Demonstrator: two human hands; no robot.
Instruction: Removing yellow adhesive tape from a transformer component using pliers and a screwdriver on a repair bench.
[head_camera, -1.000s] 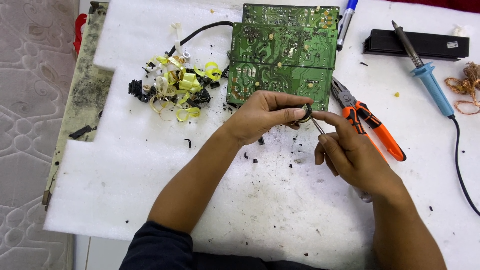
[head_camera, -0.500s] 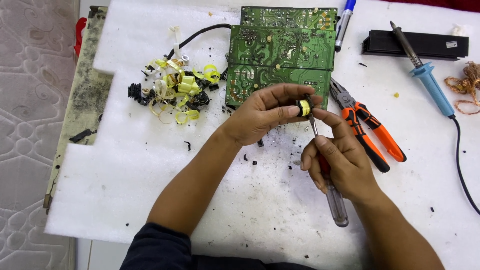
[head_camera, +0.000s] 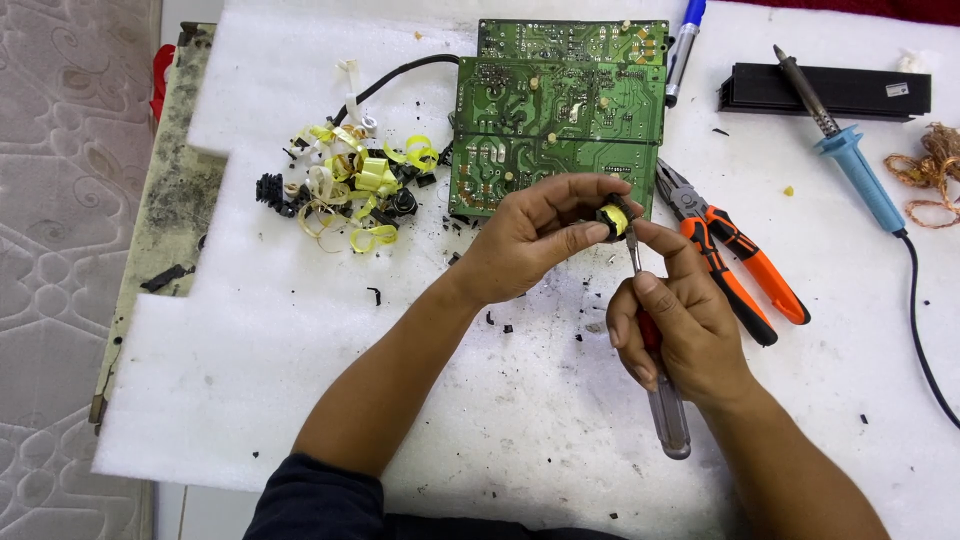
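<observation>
My left hand (head_camera: 535, 240) pinches a small black component wrapped in yellow tape (head_camera: 612, 219) just in front of the green circuit board (head_camera: 556, 115). My right hand (head_camera: 680, 325) grips a screwdriver (head_camera: 662, 395) with a clear and red handle, its metal tip raised against the yellow-taped component. Both hands hover over the white foam sheet (head_camera: 250, 370).
A heap of yellow tape scraps and black parts (head_camera: 350, 190) lies left of the board. Orange-handled pliers (head_camera: 735, 255) rest right of my hands. Farther right are a blue soldering iron (head_camera: 850, 150), a black bar (head_camera: 825, 90), copper wire (head_camera: 925, 170) and a blue pen (head_camera: 683, 45).
The right hand has shifted its grip and raised the screwdriver upright, tip against the component. The left hand turned the yellow-taped part into view.
</observation>
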